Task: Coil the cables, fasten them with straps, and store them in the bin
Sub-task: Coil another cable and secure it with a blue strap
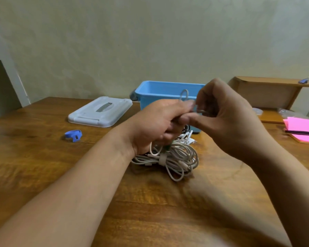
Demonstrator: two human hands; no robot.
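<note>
Head view, main risk: the grey cable (184, 94) stands as a small springy loop held up between both hands. A slack pinch would probably let it spring open and drop into the cable pile (178, 157) below, where it could tangle.
Second risk: the blue strap (73, 135) lies well apart to the left on the counter (43, 175), so one hand would have to let go to fetch it.
Left hand (157, 125): fingers curled tight round the lower part of the grey cable.
Right hand (227, 118): fingers bent and pinching the loop; blur hides the exact hold.
Cable pile: white coils on the counter just under the hands, with a beige band round them.
Bin (168, 90): blue, open, just behind the hands; its lid (100, 111) lies to its left.
</note>
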